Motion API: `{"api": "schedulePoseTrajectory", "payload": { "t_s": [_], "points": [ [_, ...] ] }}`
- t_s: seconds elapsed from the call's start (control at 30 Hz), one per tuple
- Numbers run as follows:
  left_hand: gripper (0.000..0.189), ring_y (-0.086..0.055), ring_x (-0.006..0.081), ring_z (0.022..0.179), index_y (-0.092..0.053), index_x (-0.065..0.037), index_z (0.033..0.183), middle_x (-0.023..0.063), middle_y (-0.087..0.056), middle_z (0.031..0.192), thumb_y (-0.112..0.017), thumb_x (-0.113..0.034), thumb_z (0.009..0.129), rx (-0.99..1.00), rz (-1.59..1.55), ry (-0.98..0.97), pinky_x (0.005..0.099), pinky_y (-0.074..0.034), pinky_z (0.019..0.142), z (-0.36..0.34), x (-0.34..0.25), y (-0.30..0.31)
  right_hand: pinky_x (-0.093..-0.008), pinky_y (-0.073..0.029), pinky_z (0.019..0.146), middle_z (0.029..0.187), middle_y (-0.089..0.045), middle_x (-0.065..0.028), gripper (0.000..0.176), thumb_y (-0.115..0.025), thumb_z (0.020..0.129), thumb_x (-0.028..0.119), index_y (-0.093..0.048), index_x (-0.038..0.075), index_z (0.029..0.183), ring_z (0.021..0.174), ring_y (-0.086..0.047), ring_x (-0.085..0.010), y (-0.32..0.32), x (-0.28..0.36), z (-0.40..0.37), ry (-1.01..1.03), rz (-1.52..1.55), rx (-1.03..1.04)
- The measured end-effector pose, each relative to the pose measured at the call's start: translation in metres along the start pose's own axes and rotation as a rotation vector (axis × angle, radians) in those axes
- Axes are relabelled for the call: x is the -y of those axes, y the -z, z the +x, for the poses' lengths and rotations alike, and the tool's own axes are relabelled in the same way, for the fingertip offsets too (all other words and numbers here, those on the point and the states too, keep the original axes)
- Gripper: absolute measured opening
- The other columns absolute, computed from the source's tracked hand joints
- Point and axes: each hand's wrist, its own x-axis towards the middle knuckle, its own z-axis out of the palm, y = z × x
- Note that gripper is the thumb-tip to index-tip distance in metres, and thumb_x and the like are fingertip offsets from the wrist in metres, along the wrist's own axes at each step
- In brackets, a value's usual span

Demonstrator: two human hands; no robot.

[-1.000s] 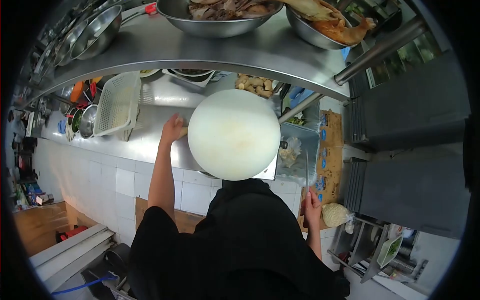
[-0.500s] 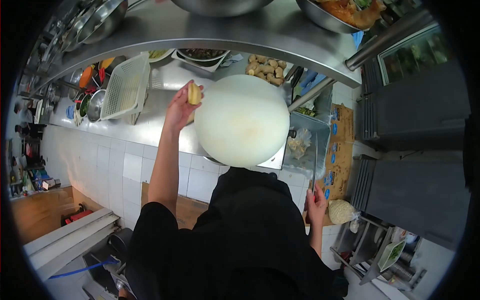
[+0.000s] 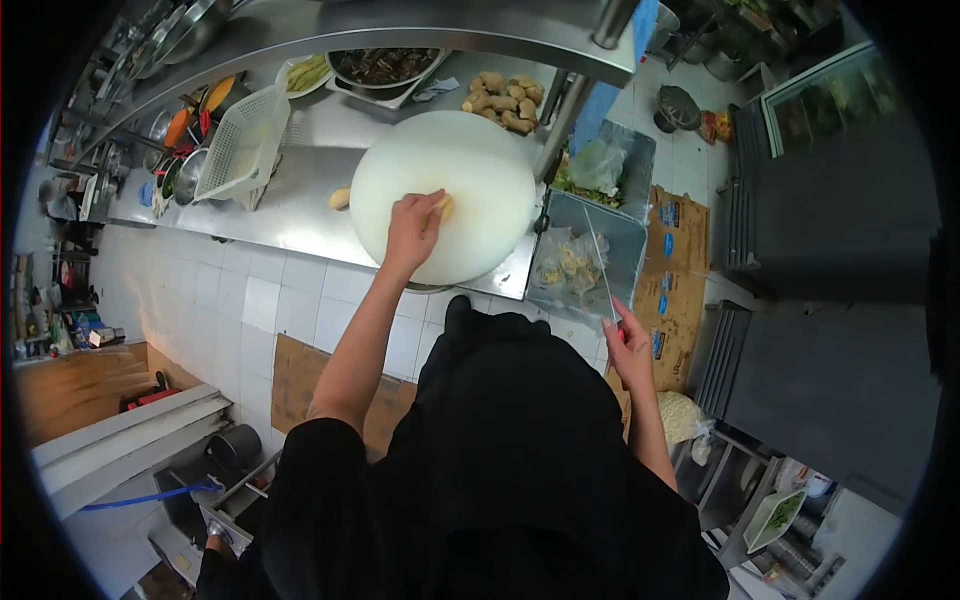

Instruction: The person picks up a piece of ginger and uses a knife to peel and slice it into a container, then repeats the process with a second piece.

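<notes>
My left hand (image 3: 412, 232) is over the round white chopping board (image 3: 475, 160), fingers closed around a pale yellow piece of peeled ginger (image 3: 446, 207) that rests on the board. My right hand (image 3: 629, 345), lower right, grips a knife by its handle, of which a bit of red shows. The knife's long thin blade (image 3: 602, 262) points up and away, above a grey bin (image 3: 625, 232). Another pale yellow piece (image 3: 339, 199) lies on the steel counter, just left of the board. Unpeeled ginger (image 3: 502, 102) is heaped behind the board.
A steel shelf (image 3: 400, 25) spans above the counter. A white perforated basket (image 3: 240, 145) stands left; a bowl of dark food (image 3: 385, 65) sits at the back. A second bin (image 3: 598, 170) holds green scraps. Another person's hand (image 3: 218, 545) shows lower left.
My left hand has come down from the board's left side onto its middle with the ginger piece. My right hand has risen slightly with the knife. The view has shifted.
</notes>
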Motion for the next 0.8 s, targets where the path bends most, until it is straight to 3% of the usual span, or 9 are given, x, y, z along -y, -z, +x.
{"api": "schedulePoseTrajectory", "payload": {
  "t_s": [0.07,0.1,0.13,0.2,0.23,0.47,0.53,0.63,0.8],
  "points": [
    [0.035,-0.064,0.0342,0.094,-0.072,-0.012,0.130,0.0146,-0.068,0.106,-0.069,-0.018,0.095,-0.135,0.124,0.067,0.0435,-0.052,0.086,-0.003,0.006,-0.003,-0.0229,-0.033,0.057,0.067,-0.041,0.0082,0.049,-0.070,0.100,0.019,-0.060,0.007,0.147,0.062,-0.037,-0.0032,0.007,-0.003,-0.001,-0.034,0.074,-0.034],
    [0.032,-0.066,0.0280,0.091,-0.074,-0.013,0.127,0.0119,-0.068,0.106,-0.069,-0.015,0.096,-0.086,0.026,0.153,0.0393,-0.054,0.081,0.000,0.012,0.001,-0.0229,-0.033,0.057,0.066,-0.041,0.0084,0.048,-0.069,0.101,0.020,-0.060,0.008,0.147,0.062,-0.037,-0.0031,0.010,-0.005,-0.003,-0.034,0.087,-0.028],
    [0.032,-0.066,0.0280,0.091,-0.074,-0.013,0.127,0.0119,-0.068,0.106,-0.069,-0.015,0.096,-0.078,0.036,0.156,0.0393,-0.054,0.081,-0.001,0.016,0.003,-0.0229,-0.033,0.057,0.066,-0.041,0.0084,0.048,-0.069,0.101,0.020,-0.060,0.008,0.147,0.062,-0.037,-0.0031,0.011,-0.009,-0.006,-0.041,0.098,-0.022],
    [0.030,-0.067,0.0206,0.086,-0.076,-0.013,0.125,0.0096,-0.068,0.106,-0.069,-0.012,0.096,-0.120,-0.310,0.308,0.0331,-0.055,0.076,0.003,0.006,0.016,-0.0230,-0.033,0.057,0.066,-0.041,0.0085,0.048,-0.069,0.101,0.020,-0.061,0.009,0.147,0.061,-0.037,-0.0031,0.014,-0.016,-0.010,-0.062,0.090,-0.020],
    [0.029,-0.066,0.0147,0.084,-0.076,-0.013,0.124,0.0067,-0.068,0.104,-0.069,-0.008,0.096,-0.094,-0.238,0.250,0.0281,-0.055,0.072,0.006,-0.001,0.026,-0.0228,-0.034,0.058,0.067,-0.041,0.0085,0.048,-0.069,0.101,0.021,-0.061,0.009,0.147,0.062,-0.037,-0.0027,0.014,-0.019,-0.012,-0.065,0.091,-0.011],
    [0.027,-0.068,0.0141,0.083,-0.074,-0.008,0.121,0.0062,-0.066,0.100,-0.069,-0.004,0.095,0.213,-0.118,0.130,0.0284,-0.056,0.071,0.022,0.007,0.035,-0.0226,-0.034,0.058,0.068,-0.042,0.0081,0.049,-0.069,0.101,0.021,-0.060,0.009,0.148,0.063,-0.038,-0.0034,0.000,-0.035,-0.022,-0.087,0.103,-0.048],
    [0.025,-0.069,0.0146,0.078,-0.069,-0.002,0.119,0.0063,-0.064,0.100,-0.070,-0.002,0.094,0.229,-0.448,0.447,0.0278,-0.058,0.071,0.022,0.014,0.031,-0.0228,-0.035,0.058,0.068,-0.042,0.0078,0.049,-0.069,0.101,0.021,-0.059,0.008,0.148,0.063,-0.037,-0.0038,-0.008,-0.033,-0.023,-0.087,0.132,-0.060],
    [0.026,-0.069,0.0151,0.076,-0.064,0.000,0.118,0.0065,-0.062,0.101,-0.071,-0.001,0.092,0.178,-0.515,0.513,0.0272,-0.059,0.070,0.014,0.016,0.033,-0.0218,-0.034,0.049,0.065,-0.045,0.0074,0.051,-0.067,0.103,0.021,-0.055,0.005,0.150,0.053,-0.040,-0.0022,-0.017,-0.044,-0.023,-0.004,0.080,-0.070],
    [0.027,-0.069,0.0158,0.079,-0.064,-0.001,0.118,0.0079,-0.063,0.102,-0.071,0.000,0.092,0.165,-0.575,0.486,0.0282,-0.060,0.071,0.002,0.032,0.035,-0.0222,-0.035,0.053,0.065,-0.046,0.0075,0.051,-0.067,0.103,0.022,-0.057,0.008,0.150,0.056,-0.041,-0.0025,-0.030,-0.021,-0.035,-0.122,0.140,-0.090]
  ]
}}
